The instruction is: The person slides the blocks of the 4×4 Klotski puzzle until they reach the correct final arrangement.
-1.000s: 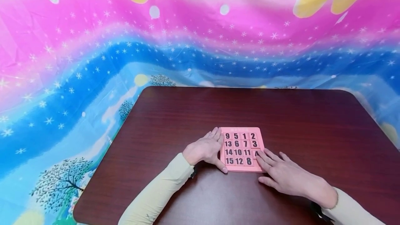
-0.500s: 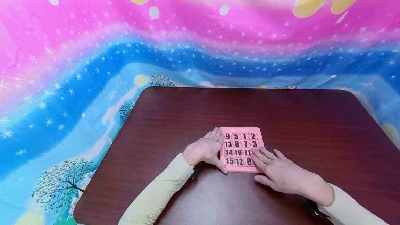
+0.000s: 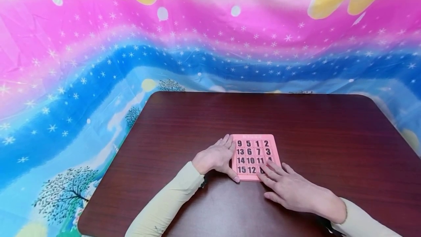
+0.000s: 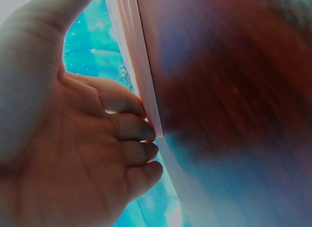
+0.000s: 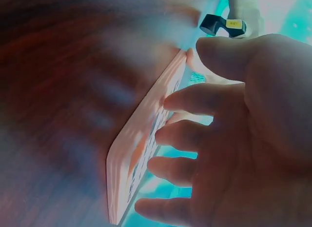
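Observation:
A pink sliding number puzzle point(image 3: 258, 136) lies flat on the table, its tiles bearing black numbers. The top row reads 9, 5, 1, 2. My left hand point(image 3: 215, 156) rests along the puzzle's left edge, thumb at the lower left corner; in the left wrist view its fingertips point(image 4: 148, 151) meet the puzzle's side point(image 4: 148, 85). Fingers extended, my right hand point(image 3: 292, 189) reaches over the lower right corner. Its fingertips overlap the 8 tile point(image 3: 262, 171) and partly cover the 4 tile point(image 3: 269, 158). The bottom right cell is hidden under these fingers.
The dark brown table point(image 3: 210, 116) has rounded corners. Behind and to its left hangs a colourful printed cloth point(image 3: 197, 57) with snowflakes and trees. A black wrist device point(image 5: 212, 25) with a yellow label sits at the left sleeve.
My right hand has moved left and toward the body, its fingertips going from the 4 tile to the 8 tile. My left hand and the puzzle frame have stayed in place.

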Available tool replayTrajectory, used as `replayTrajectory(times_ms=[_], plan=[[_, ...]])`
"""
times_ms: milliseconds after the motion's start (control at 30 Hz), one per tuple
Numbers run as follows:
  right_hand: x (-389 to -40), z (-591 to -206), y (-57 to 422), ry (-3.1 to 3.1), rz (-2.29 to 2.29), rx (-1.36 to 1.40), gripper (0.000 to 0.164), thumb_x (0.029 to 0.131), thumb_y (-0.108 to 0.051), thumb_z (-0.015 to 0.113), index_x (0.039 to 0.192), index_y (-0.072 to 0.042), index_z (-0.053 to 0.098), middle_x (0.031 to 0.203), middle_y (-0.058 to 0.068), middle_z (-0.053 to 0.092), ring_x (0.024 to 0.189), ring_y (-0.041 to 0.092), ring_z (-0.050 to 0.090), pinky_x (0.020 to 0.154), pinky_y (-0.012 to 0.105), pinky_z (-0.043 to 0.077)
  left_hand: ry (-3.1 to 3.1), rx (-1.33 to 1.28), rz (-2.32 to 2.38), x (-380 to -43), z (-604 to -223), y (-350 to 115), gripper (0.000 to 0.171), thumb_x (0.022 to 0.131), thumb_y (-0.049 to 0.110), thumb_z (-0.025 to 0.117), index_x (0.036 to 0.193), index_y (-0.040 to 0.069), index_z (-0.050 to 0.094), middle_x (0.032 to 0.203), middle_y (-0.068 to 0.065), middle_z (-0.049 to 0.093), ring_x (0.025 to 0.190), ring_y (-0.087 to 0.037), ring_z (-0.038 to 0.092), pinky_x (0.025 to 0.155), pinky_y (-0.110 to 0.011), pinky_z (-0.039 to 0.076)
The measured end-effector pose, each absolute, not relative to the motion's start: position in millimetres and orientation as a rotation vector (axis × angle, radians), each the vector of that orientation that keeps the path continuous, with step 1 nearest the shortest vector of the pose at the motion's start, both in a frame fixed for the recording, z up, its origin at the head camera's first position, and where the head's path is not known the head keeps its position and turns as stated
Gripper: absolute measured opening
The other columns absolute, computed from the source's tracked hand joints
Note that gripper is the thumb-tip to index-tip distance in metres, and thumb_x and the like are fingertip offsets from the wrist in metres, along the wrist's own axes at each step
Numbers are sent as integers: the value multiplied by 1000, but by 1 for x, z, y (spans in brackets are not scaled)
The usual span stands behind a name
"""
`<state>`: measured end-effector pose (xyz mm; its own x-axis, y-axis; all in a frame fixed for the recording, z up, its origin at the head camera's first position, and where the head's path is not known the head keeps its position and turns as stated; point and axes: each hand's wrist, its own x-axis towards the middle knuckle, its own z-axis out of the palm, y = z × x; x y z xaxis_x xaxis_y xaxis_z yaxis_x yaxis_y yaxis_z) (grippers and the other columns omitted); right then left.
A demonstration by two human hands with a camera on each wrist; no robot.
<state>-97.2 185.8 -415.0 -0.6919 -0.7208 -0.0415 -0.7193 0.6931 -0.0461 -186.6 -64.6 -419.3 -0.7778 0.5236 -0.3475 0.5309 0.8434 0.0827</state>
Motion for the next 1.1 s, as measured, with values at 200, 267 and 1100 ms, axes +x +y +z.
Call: replayTrajectory(times_ms=[200, 267, 1100], plan=[[-98, -419, 190, 2830, -20, -1203, 58, 94, -44, 59, 144, -17, 51, 150, 11, 49, 139, 39, 43, 104, 67, 38, 2667, 791, -25, -187, -421, -65, 135, 62, 77, 74, 157, 1, 14, 165, -18, 7, 155, -29, 5, 127, -35, 12], [-99, -419, 193, 2825, -18, -1196, 58, 94, -44, 59, 145, -18, 50, 150, 11, 48, 139, 39, 43, 105, 67, 37, 2666, 786, -27, -187, -421, -65, 135, 62, 77, 74, 157, 1, 14, 165, -18, 7, 155, -28, 5, 127, -35, 12], [-100, -407, 203, 2821, -34, -1161, 54, 93, -42, 61, 141, -18, 56, 149, 13, 49, 139, 41, 42, 106, 67, 37, 2662, 809, -22, -188, -420, -65, 134, 63, 77, 74, 157, 2, 14, 166, -17, 7, 155, -27, 4, 127, -35, 12]])
